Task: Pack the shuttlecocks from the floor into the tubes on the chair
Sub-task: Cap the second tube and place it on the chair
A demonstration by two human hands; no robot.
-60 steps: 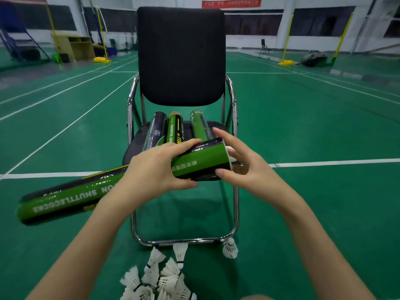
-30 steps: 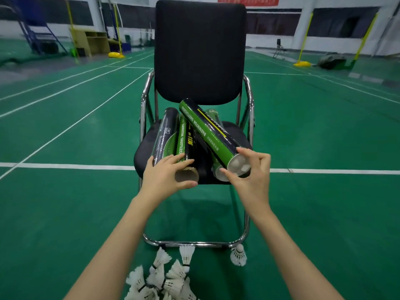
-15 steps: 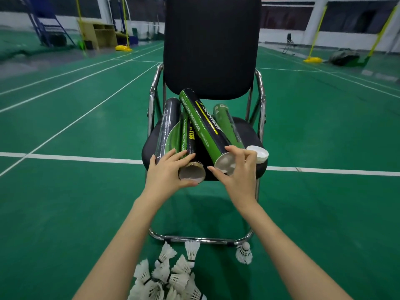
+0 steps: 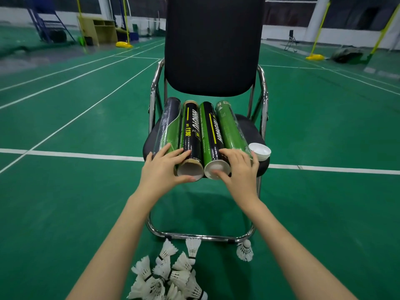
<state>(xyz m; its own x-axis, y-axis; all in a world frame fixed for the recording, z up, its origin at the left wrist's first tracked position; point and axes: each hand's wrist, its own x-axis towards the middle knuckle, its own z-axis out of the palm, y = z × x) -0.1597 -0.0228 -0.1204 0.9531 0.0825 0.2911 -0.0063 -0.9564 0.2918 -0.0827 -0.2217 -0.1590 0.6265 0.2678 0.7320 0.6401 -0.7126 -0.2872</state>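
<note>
Four tubes (image 4: 201, 131) lie side by side on the black seat of the chair (image 4: 213, 44), their near ends pointing toward the camera and their far ends close under the backrest. Furthest left is a dark tube with a green sweep (image 4: 168, 124); the left hand (image 4: 161, 169) rests over its near end, fingers spread and lightly bent across its top, the thumb reaching below the mouth of the next tube. That second tube, black and green (image 4: 190, 135), shows an open cardboard mouth toward the viewer, and the fingertips of the left hand touch its side. Third along is another black and green tube (image 4: 211, 135), its near end closed by a white cap (image 4: 216, 169); the right hand (image 4: 240, 169) lies against this end, with the thumb on the cap face and the fingers draped loosely over the top of the fourth tube, a plain green one (image 4: 229, 126). Neither hand clearly closes around anything; both seem to press or steady the row. Just right of the hand, a loose white lid (image 4: 259, 150) sits on the seat's front corner. Down on the green court floor (image 4: 65, 213), a heap of white shuttlecocks (image 4: 166, 276) lies before the chair's chrome base, with one single shuttlecock (image 4: 244, 252) apart at the right.
</note>
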